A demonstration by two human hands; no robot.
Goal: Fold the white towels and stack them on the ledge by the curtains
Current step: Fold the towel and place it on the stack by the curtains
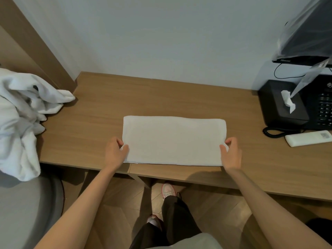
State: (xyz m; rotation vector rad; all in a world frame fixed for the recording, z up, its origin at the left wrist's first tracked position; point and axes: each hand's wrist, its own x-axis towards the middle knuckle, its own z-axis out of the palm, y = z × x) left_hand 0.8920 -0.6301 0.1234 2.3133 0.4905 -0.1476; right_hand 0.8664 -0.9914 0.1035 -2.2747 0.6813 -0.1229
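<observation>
STEP: folding towel (173, 141) on worktop (93, 112) | HANDS: left hand (115, 151) and right hand (231, 152) are pinching near corners | RISK: layers slipping apart (uneven lift).

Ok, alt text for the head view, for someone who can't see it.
The left hand and right hand pinch the short ends of a folded towel flat on a desk. Unfolded towels are heaped at left; a tissue box, phone and remote sit at right.
</observation>
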